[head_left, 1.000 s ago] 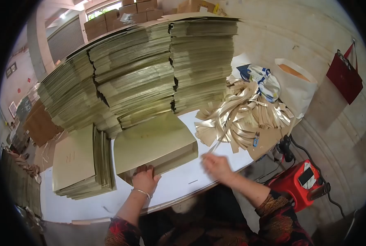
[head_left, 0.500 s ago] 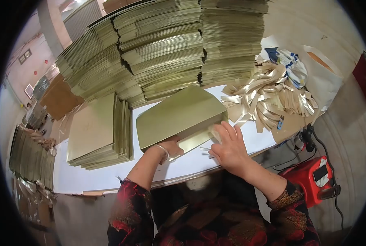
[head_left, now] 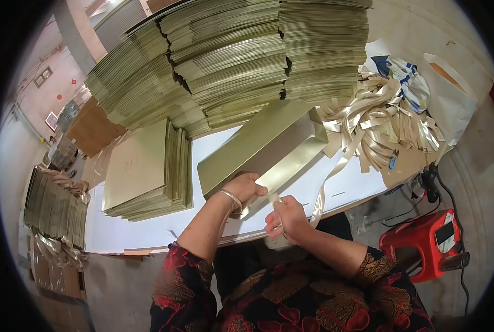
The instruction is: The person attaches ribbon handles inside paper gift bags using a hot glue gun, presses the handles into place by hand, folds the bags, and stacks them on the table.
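Note:
A gold box-like bag (head_left: 258, 144) stands tilted on the white table top (head_left: 214, 229), its opening facing me. My left hand (head_left: 246, 188) grips its near lower edge, fingers partly inside. Just right of it, my right hand (head_left: 288, 217) pinches a pale satin ribbon (head_left: 325, 191) by the bag's edge. That ribbon trails down past the right wrist from a heap of ribbons (head_left: 369, 113) at the right. Left of the bag lies a stack of flat gold bags (head_left: 139, 166).
Tall piles of flat gold bags (head_left: 230, 61) line the table's back. A blue thread cutter (head_left: 392, 160) lies near the ribbons, with a white paper bag (head_left: 446, 102) behind. A red stool (head_left: 424, 243) holding a phone stands at the right, and a cardboard box (head_left: 94, 127) at the left.
The bag has turned and tipped so its opening shows more. My right hand has come from the ribbon side to beside my left, and a ribbon now stretches from the heap to it.

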`<state>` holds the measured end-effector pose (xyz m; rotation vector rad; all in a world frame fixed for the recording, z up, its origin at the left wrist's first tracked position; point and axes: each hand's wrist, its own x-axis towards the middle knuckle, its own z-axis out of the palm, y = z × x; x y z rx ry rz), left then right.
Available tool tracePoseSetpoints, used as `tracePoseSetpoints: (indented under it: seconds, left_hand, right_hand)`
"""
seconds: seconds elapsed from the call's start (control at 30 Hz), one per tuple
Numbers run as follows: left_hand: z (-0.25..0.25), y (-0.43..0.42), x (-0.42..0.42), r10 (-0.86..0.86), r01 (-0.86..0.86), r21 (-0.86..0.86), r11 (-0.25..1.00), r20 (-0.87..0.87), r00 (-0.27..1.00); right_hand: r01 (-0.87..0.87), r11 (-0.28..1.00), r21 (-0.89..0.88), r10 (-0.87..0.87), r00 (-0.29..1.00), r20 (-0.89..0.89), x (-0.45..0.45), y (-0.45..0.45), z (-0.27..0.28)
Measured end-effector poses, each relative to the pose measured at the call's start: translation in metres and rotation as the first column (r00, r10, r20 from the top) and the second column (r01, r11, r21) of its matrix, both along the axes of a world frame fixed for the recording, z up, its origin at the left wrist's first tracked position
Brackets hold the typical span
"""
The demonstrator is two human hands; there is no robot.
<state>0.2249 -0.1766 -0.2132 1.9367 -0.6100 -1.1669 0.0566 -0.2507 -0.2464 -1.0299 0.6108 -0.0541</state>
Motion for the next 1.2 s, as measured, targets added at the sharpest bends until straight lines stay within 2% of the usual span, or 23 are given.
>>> tracePoseSetpoints:
  seconds: [0.07, 0.13, 0.27, 0.33, 0.43, 0.5, 0.73, 0.9, 1.2]
  left_hand:
    - [-0.001, -0.001, -0.001, 0.026, -0.027, -0.007, 1.0, -0.029, 0.999]
    - [-0.003, -0.001, 0.0, 0.036, -0.036, 0.044, 0.998, 0.013, 0.999]
    - [-0.01, 0.001, 0.0, 0.018, -0.018, 0.002, 1.0, -0.003, 1.0]
    - [-0.004, 0.002, -0.007, 0.034, -0.034, -0.003, 0.999, 0.133, 0.991]
    - [-0.015, 0.001, -0.006, 0.007, 0.0, -0.034, 0.999, 0.192, 0.981]
    - [-0.002, -0.001, -0.014, 0.031, -0.028, -0.024, 0.999, 0.151, 0.988]
    - [-0.001, -0.004, -0.016, 0.083, -0.082, 0.004, 0.997, -0.024, 0.996]
    - [0.002, 0.0, -0.019, 0.064, -0.064, 0.004, 0.998, 0.019, 0.998]
    - [-0.017, 0.002, -0.013, 0.016, -0.024, 0.049, 0.999, 0.154, 0.988]
  right_hand:
    - [0.02, 1.0, -0.009, -0.02, 1.0, 0.013, 0.0, 0.005, -0.003]
    - [0.039, 0.999, -0.019, -0.038, 0.999, 0.027, -0.001, 0.008, -0.007]
    - [0.117, 0.993, -0.009, -0.116, 0.991, 0.074, 0.0, 0.011, -0.011]
    - [0.126, 0.992, -0.018, -0.124, 0.989, 0.082, 0.0, 0.012, -0.013]
    - [0.117, 0.993, -0.021, -0.114, 0.989, 0.092, 0.0, 0.014, -0.013]
    - [0.129, 0.991, 0.024, -0.13, 0.991, 0.032, -0.003, 0.017, -0.006]
    - [0.133, 0.99, 0.042, -0.135, 0.989, 0.056, -0.003, 0.015, -0.017]
    - [0.102, 0.994, -0.042, -0.101, 0.995, 0.013, 0.003, 0.019, -0.016]
    - [0.069, 0.998, 0.004, -0.069, 0.997, 0.027, 0.007, 0.027, -0.023]
